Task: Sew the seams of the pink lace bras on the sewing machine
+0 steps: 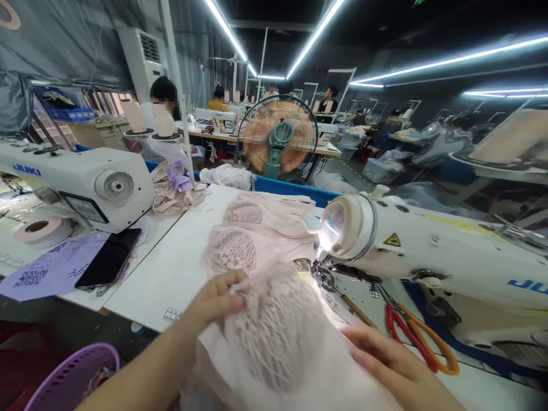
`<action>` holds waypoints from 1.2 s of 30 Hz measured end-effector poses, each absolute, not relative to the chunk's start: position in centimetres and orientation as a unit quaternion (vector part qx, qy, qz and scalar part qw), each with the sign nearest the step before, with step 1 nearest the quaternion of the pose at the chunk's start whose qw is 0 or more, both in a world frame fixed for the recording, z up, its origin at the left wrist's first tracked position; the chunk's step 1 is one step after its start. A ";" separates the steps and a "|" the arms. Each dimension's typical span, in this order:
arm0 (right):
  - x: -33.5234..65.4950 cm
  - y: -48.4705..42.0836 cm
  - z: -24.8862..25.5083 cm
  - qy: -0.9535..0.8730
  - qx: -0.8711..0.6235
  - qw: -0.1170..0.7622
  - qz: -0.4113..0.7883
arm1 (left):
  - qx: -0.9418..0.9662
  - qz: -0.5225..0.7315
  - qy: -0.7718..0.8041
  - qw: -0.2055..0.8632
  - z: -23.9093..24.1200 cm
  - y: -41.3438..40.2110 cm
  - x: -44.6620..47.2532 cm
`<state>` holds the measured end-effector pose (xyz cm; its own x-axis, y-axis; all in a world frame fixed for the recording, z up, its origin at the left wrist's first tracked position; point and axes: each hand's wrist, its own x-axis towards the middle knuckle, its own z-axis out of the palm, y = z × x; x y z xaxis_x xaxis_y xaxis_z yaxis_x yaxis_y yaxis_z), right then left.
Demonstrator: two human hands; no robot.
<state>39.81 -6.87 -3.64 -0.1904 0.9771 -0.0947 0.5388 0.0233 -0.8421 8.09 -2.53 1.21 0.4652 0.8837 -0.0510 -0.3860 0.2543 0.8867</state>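
Note:
In front of me hangs a pale pink lace bra piece (278, 331), partly blurred, with a patterned lace cup. My left hand (220, 299) pinches its upper left edge between thumb and fingers. At its right edge, my right hand (385, 359) is closed on the cloth, some of the fingers hidden. More pink lace pieces (235, 251) lie flat just behind it on the white table (171, 257). A lit sewing machine head (346, 228) stands to the right, its needle area close beyond the held cloth.
Red-and-orange-handled scissors (422, 337) lie right of my right hand. At left are a second sewing machine (94, 182), a phone (109, 257), a purple paper (51, 265) and a tape roll (43, 228). A purple basket (72, 377) stands below. Behind are a large fan (278, 137) and people at machines.

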 end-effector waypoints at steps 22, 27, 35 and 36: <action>34.5 -2.1 -8.0 -0.812 -0.545 0.206 -0.048 | 0.951 0.085 0.281 0.093 -3.4 2.6 19.3; 37.0 -5.7 -8.4 -0.845 -0.481 0.225 -0.055 | 0.946 0.044 0.319 0.024 -3.3 3.3 19.5; 38.9 -8.4 -7.8 -0.870 -0.440 0.219 -0.039 | 0.926 0.005 0.377 -0.028 -3.0 3.6 21.3; 38.9 -8.2 -7.8 -0.871 -0.439 0.218 -0.040 | 0.925 0.003 0.379 -0.030 -3.0 3.9 21.6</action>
<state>38.87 -8.22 -7.82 -0.5196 0.7467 0.4152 0.7815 0.6118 -0.1222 21.57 3.85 -3.04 0.7128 0.7008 0.0285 0.7011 -0.7110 -0.0538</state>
